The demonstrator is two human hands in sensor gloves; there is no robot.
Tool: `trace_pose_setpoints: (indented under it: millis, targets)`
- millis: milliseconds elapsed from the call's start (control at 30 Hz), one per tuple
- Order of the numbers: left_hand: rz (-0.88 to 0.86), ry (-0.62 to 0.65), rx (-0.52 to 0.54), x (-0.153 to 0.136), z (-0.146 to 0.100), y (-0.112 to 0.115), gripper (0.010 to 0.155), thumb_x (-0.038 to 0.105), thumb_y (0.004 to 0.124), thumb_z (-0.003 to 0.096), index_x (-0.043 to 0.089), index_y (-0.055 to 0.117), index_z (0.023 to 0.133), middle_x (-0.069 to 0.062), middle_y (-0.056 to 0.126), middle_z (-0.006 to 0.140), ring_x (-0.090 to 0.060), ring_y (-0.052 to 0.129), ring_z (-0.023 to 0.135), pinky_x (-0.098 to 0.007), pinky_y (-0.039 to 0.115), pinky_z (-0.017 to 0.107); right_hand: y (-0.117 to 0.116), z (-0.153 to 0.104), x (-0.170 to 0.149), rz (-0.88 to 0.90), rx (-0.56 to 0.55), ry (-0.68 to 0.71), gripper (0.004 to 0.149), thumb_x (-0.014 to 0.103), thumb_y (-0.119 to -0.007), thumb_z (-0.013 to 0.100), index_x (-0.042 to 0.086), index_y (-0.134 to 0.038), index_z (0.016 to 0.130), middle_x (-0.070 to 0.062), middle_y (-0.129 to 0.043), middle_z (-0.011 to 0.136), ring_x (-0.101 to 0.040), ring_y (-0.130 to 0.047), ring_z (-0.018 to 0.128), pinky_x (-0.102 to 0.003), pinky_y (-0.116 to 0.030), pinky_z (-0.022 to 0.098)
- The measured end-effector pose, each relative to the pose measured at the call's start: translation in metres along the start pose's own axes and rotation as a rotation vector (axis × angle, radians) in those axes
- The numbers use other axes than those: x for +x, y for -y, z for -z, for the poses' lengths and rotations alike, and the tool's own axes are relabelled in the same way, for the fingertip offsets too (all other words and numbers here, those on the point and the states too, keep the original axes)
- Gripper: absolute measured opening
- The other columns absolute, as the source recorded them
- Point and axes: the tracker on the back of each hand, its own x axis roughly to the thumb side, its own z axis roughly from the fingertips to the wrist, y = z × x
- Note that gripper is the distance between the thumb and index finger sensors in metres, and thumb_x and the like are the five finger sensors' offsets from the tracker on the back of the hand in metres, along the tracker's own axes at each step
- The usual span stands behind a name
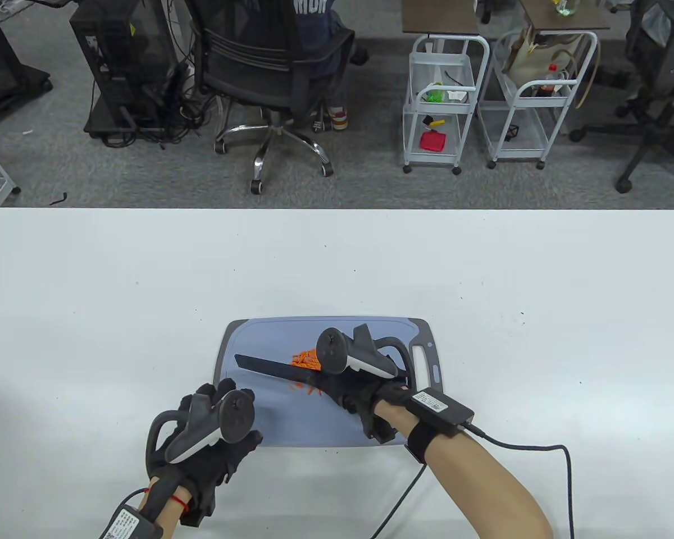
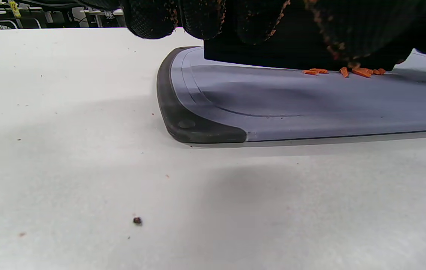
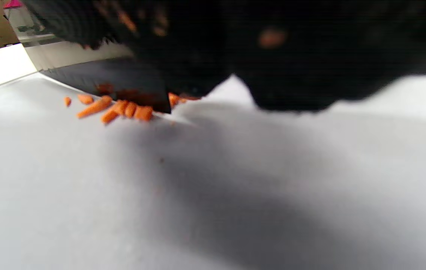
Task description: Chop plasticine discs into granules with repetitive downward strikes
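A grey-blue cutting board [image 1: 292, 418] lies at the table's near middle. A small pile of orange plasticine granules [image 1: 306, 359] sits on it, with a few loose bits [image 1: 310, 389] nearer me. My right hand [image 1: 362, 405] grips the handle of a black knife [image 1: 269, 368]. Its blade lies low across the board, pointing left, beside the pile. In the right wrist view the blade [image 3: 115, 80] stands among granules [image 3: 123, 109]. My left hand [image 1: 233, 441] holds nothing and rests at the board's near left corner. The left wrist view shows its fingertips [image 2: 153, 18], the board [image 2: 310, 108] and granules [image 2: 359, 71].
The white table [image 1: 118, 314] spreads wide around the board. Small dark crumbs [image 2: 137, 220] lie on it near the left hand. A cable [image 1: 528, 449] runs from my right wrist over the near edge. An office chair and carts stand beyond the far edge.
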Motion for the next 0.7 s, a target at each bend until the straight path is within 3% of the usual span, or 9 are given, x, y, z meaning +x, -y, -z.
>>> trace_pose_setpoints:
  millis: [67,167,267,333,467,700]
  targets:
    - [-0.008,-0.008,0.017,-0.004,-0.002,-0.003,0.08,0.063,0.065,0.0392,0.031,0.054,0.111,-0.013,0.048,0.125,-0.05,0.057,0.109,-0.066,0.047,0.075,0.01,-0.007,-0.004,0.005,-0.081,0.014,0.058,0.063,-0.071,0.043,0.017,-0.094,0.07,0.003,-0.1,0.031,-0.018,-0.105,0.005,-0.046,-0.09,0.019]
    - [-0.021,-0.025,0.048,-0.009,-0.003,-0.007,0.08,0.063,0.065,0.0391,0.03,0.054,0.111,-0.013,0.049,0.125,-0.05,0.056,0.109,-0.067,0.047,0.075,0.014,-0.011,-0.009,-0.038,-0.017,-0.02,0.058,0.062,-0.072,0.043,0.016,-0.094,0.071,0.002,-0.101,0.032,-0.018,-0.105,0.006,-0.046,-0.09,0.019]
    - [-0.014,-0.025,0.041,-0.008,-0.004,-0.007,0.08,0.063,0.065,0.0391,0.031,0.055,0.111,-0.013,0.049,0.125,-0.05,0.056,0.109,-0.067,0.047,0.075,0.006,-0.009,-0.009,-0.118,-0.029,-0.026,0.057,0.062,-0.071,0.043,0.017,-0.094,0.07,0.003,-0.101,0.032,-0.018,-0.105,0.006,-0.046,-0.09,0.019]
    - [0.002,-0.02,0.03,-0.006,-0.003,-0.005,0.08,0.063,0.065,0.0392,0.031,0.054,0.111,-0.013,0.049,0.125,-0.05,0.056,0.109,-0.067,0.047,0.075,-0.007,-0.004,-0.011,-0.027,0.015,-0.024,0.057,0.061,-0.071,0.044,0.016,-0.092,0.071,0.002,-0.099,0.033,-0.019,-0.104,0.006,-0.047,-0.089,0.019]
    - [-0.008,-0.017,0.017,-0.003,-0.001,-0.004,0.08,0.063,0.065,0.0391,0.031,0.054,0.111,-0.013,0.048,0.125,-0.05,0.056,0.109,-0.067,0.046,0.075,-0.014,-0.001,-0.003,0.014,-0.068,0.009,0.056,0.061,-0.071,0.045,0.015,-0.091,0.071,0.002,-0.098,0.032,-0.018,-0.103,0.006,-0.047,-0.089,0.019]
    - [-0.013,-0.017,0.043,-0.006,-0.005,-0.007,0.08,0.063,0.065,0.0392,0.031,0.054,0.111,-0.013,0.049,0.125,-0.05,0.056,0.109,-0.067,0.047,0.075,0.002,-0.011,-0.004,0.043,-0.111,0.033,0.058,0.062,-0.071,0.044,0.016,-0.093,0.071,0.002,-0.1,0.032,-0.018,-0.105,0.006,-0.046,-0.09,0.019]
